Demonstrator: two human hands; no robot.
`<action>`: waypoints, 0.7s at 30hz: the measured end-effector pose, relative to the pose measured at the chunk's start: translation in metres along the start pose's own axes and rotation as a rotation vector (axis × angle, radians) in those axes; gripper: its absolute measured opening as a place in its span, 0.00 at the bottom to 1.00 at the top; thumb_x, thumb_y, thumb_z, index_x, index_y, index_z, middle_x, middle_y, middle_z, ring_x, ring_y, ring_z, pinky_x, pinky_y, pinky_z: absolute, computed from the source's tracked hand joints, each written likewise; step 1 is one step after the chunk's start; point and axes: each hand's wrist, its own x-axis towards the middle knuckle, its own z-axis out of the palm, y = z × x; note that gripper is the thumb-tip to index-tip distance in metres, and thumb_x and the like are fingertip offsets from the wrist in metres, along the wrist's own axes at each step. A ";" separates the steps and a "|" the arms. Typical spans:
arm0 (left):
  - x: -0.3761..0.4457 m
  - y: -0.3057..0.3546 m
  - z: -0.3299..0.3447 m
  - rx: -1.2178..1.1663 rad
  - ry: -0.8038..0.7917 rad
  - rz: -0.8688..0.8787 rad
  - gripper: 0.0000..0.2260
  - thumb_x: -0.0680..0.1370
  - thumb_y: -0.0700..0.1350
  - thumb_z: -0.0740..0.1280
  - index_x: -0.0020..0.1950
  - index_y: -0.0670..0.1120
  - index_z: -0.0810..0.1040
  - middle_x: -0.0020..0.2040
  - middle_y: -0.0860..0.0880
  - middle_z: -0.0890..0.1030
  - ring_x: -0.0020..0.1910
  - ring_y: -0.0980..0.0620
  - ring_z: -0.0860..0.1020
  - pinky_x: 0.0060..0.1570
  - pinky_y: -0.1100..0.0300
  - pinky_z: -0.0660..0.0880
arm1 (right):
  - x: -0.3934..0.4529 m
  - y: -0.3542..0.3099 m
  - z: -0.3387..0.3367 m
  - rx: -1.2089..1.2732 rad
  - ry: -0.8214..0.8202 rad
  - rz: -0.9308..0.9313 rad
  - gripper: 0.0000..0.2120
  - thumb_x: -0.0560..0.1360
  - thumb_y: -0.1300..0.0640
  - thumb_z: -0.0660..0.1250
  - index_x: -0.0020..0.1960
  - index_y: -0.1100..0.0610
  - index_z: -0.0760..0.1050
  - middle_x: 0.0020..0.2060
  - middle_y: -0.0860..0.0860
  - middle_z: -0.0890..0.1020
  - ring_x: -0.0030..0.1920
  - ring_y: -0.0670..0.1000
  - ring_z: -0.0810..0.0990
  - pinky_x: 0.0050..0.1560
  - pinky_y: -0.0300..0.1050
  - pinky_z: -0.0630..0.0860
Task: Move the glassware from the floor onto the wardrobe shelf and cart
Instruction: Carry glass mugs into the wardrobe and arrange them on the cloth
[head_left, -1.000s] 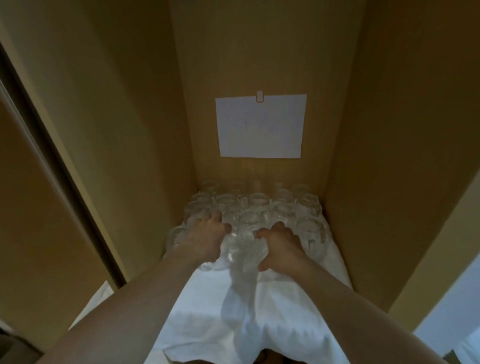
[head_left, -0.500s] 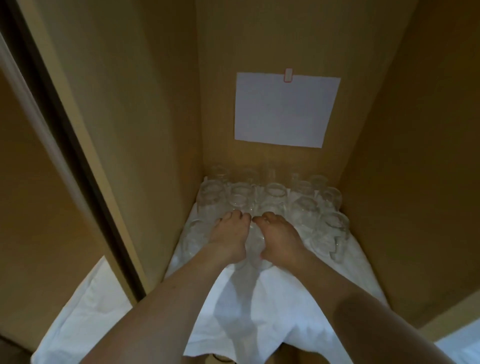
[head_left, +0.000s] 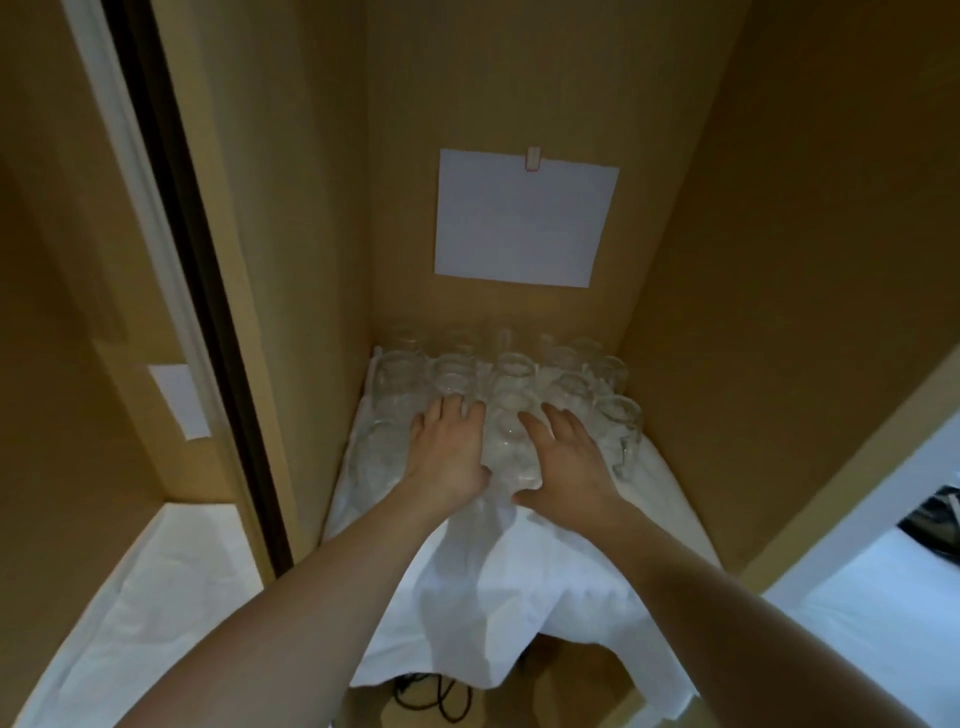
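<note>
- I see my left hand (head_left: 451, 451) and right hand (head_left: 565, 457) reaching into the wardrobe compartment (head_left: 779, 260), fingers spread and fairly straight, not curled round anything.
- Both hands rest against clear glass mugs (head_left: 511, 374), with one front mug (head_left: 511, 447) sitting between them.
- The mugs stand upright in rows at the back of the shelf, on a white cloth (head_left: 519, 582) that covers the shelf and hangs over its front edge.
- I cannot tell if any mug holds anything; they look clear.
- A white paper sheet (head_left: 524, 221) is clipped to the back wall above the mugs.
- The left compartment (head_left: 78, 364) has another white cloth (head_left: 145, 613) on its floor and a small white label (head_left: 179, 400) on its wall.
</note>
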 end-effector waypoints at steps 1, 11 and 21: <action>-0.010 0.003 -0.005 -0.008 0.017 0.002 0.34 0.72 0.53 0.73 0.75 0.50 0.63 0.72 0.46 0.66 0.72 0.43 0.63 0.70 0.47 0.63 | -0.011 -0.001 -0.002 -0.005 -0.003 0.010 0.50 0.69 0.40 0.75 0.81 0.47 0.50 0.80 0.54 0.52 0.80 0.59 0.50 0.78 0.56 0.55; -0.149 0.025 -0.031 0.001 0.059 0.019 0.29 0.77 0.54 0.68 0.76 0.52 0.64 0.75 0.47 0.64 0.74 0.44 0.61 0.71 0.49 0.62 | -0.142 -0.041 -0.006 0.084 -0.021 -0.008 0.47 0.72 0.40 0.73 0.81 0.47 0.50 0.81 0.53 0.51 0.80 0.59 0.49 0.78 0.54 0.54; -0.282 -0.038 -0.050 0.072 -0.080 -0.154 0.30 0.77 0.52 0.68 0.77 0.52 0.62 0.76 0.47 0.64 0.74 0.43 0.62 0.70 0.47 0.65 | -0.218 -0.130 0.041 0.238 -0.148 -0.111 0.45 0.72 0.42 0.72 0.81 0.48 0.51 0.80 0.55 0.53 0.79 0.58 0.51 0.77 0.52 0.58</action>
